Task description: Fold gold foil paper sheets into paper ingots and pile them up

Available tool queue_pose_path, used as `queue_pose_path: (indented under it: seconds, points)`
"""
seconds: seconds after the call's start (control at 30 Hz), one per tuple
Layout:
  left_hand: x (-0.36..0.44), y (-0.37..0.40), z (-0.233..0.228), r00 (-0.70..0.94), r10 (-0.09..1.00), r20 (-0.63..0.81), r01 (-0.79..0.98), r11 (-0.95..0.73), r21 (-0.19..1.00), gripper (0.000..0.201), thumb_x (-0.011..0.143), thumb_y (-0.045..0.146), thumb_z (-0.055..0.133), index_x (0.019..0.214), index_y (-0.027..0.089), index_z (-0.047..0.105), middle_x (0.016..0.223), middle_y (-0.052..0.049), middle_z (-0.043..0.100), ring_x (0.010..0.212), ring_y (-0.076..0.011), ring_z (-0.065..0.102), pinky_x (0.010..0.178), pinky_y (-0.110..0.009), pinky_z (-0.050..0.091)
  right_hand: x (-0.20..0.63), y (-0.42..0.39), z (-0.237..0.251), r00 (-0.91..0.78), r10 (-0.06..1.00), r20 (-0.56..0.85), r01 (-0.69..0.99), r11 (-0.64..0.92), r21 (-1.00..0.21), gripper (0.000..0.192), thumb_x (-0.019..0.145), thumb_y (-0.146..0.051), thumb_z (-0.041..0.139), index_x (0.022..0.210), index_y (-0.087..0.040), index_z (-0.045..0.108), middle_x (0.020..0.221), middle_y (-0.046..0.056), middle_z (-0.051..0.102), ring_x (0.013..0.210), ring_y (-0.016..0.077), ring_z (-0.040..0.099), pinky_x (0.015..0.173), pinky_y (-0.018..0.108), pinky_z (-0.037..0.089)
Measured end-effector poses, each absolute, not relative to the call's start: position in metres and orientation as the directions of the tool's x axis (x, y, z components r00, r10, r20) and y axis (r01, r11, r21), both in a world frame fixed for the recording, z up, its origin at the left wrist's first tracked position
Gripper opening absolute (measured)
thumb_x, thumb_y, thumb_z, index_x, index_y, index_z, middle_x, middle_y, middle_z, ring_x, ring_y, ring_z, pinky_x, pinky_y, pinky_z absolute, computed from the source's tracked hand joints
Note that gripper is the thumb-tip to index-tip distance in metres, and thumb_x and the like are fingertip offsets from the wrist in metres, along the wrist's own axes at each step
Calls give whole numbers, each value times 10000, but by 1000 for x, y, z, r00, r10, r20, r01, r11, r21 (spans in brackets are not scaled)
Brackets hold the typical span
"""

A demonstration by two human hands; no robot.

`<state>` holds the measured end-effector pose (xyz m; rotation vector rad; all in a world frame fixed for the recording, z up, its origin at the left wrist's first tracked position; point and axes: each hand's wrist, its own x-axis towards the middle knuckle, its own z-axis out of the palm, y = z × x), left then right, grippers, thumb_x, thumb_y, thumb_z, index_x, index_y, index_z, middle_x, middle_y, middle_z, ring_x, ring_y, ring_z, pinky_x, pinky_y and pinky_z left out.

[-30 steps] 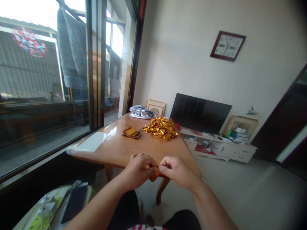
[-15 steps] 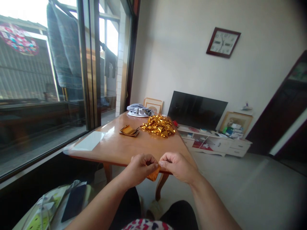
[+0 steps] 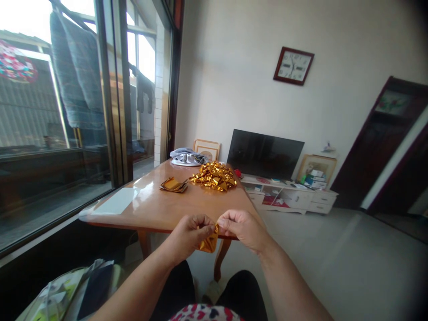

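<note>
Foil piece (image 3: 207,243) gold; foil pile (image 3: 216,177) shiny gold; sheet stack (image 3: 173,183) gold, darker edges. Table (image 3: 180,207) orange-brown. TV (image 3: 265,153) black. Clock (image 3: 294,66): red-brown frame, white face. Shirt (image 3: 207,313) white, red-and-dark blotches. Trousers (image 3: 245,294) black.

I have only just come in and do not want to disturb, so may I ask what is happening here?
A person's left hand and right hand are pinching a gold foil piece, held up at the near edge of a brown table. Farther back on the table lies a heap of shiny gold pieces, with a small stack of gold sheets to its left.
</note>
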<state>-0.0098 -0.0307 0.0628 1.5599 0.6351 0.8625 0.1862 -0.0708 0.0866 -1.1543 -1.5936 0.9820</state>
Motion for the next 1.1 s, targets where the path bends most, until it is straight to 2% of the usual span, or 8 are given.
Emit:
queue_pose_path:
  seconds: [0.1,0.2,0.3,0.4,0.53,0.7,1.1]
  points:
    - [-7,-27,60,490,832,260,-141,-219,966,342,824,462,699,798,125,646,672,-49,657,577,-132,572,546,-233,426,182,-71,87,8,930,366,244,354,-903,288,879,-442,643,894,-160,698,809,25,673,746,150,576,706,263,457]
    - [-4,-23,57,365,857,364,-128,-341,931,332,835,462,688,809,131,679,737,-69,690,675,-172,624,638,-273,487,173,-75,86,184,831,525,372,436,-819,240,895,-412,627,901,-181,694,774,16,657,705,153,565,676,262,455]
    - [0,-23,55,242,855,458,-13,-469,883,310,853,456,671,830,149,710,801,-72,714,759,-197,642,701,-290,503,163,-80,81,208,701,683,517,513,-685,187,907,-366,615,885,-201,699,809,33,676,741,172,603,704,278,480]
    - [3,-27,56,161,813,560,89,-577,812,266,871,430,656,854,176,732,829,-56,725,811,-205,648,748,-300,500,156,-82,76,164,613,773,592,566,-574,146,920,-313,594,898,-210,695,849,40,680,786,179,623,728,290,494]
    - [7,-34,58,111,741,662,183,-670,719,215,881,394,649,847,204,743,816,-29,723,809,-195,646,756,-304,478,153,-83,72,149,567,810,658,555,-510,127,938,-264,575,919,-212,689,854,38,668,794,174,622,725,292,493]
    - [10,-36,60,100,692,715,255,-712,654,182,892,367,640,845,221,739,810,-12,723,807,-192,634,760,-314,451,151,-86,72,172,523,835,703,528,-476,101,940,-246,587,941,-208,681,864,42,662,816,178,621,740,303,492]
    - [15,-46,69,120,630,767,394,-740,545,154,910,333,625,845,235,724,786,-4,708,822,-198,601,803,-348,368,151,-84,73,213,521,826,677,531,-509,105,929,-251,601,957,-207,692,854,38,679,782,171,625,717,285,497]
